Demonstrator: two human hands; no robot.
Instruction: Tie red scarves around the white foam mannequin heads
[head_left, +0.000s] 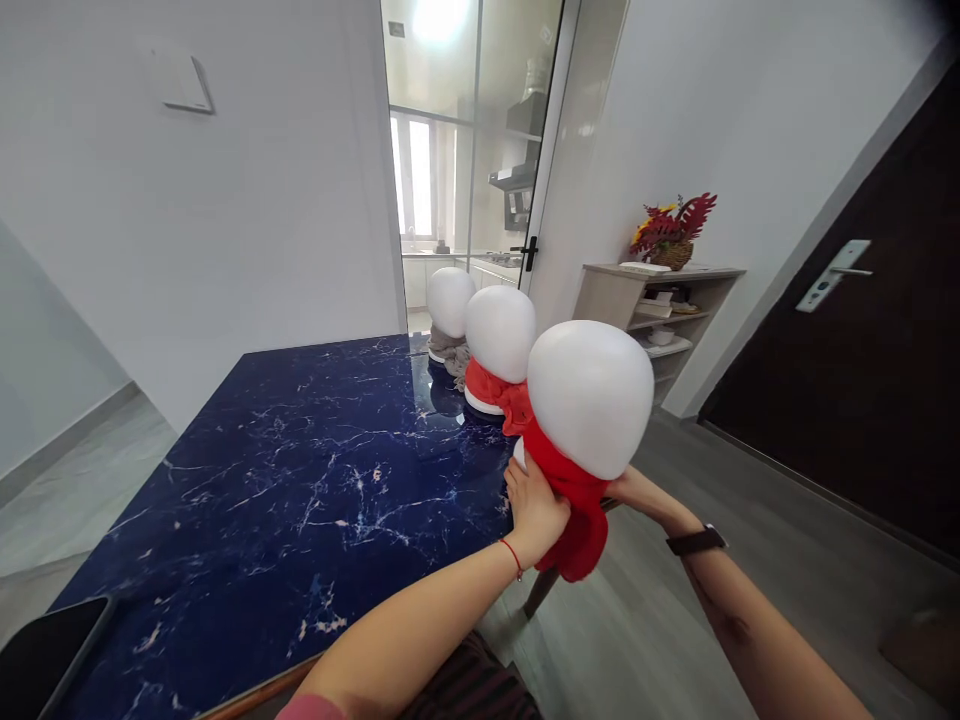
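The nearest white, smooth, rounded display head (591, 395) leans at the table's right edge, with a red scarf (576, 535) wrapped round its neck and one end hanging over the edge. My left hand (536, 510) is closed on the scarf at the neck, thumb pressed against the cloth. Reaching in from the far side, my right hand (634, 490) touches the scarf under the head; its fingers are hidden behind the cloth. Behind stand a second white head (500, 333) with an orange-red scarf (491, 385) and a third head (450, 300) with a grey scarf (448, 348).
The dark blue marble-patterned table (315, 480) stretches out to the left. A black phone (52, 655) lies at its near left corner. Beyond the heads are a glass door (495, 150) and a shelf unit (660, 290) bearing a flower basket (675, 245); a dark door (862, 330) stands at right.
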